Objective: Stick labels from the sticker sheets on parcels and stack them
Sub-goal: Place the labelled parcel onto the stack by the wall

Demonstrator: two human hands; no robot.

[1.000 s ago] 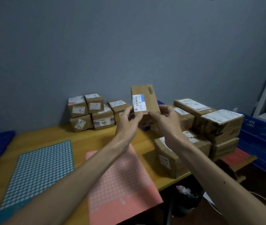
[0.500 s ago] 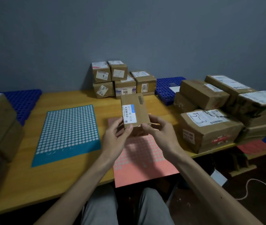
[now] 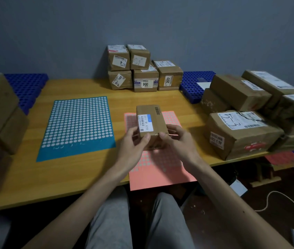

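The desk (image 3: 35, 177) spreads below the fingers (image 3: 145, 138), with a teal sticker sheet (image 3: 78, 126) to their left and a pink sticker sheet (image 3: 160, 173) directly beneath them. The left hand (image 3: 133, 148) and right hand (image 3: 180, 142) both grasp 1 small parcel (image 3: 153, 121) by its near end, label facing up.

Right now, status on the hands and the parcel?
Left hand and right hand both grip the small parcel, over the pink sticker sheet. No round sticker visible on it. Nothing blocks the hands.
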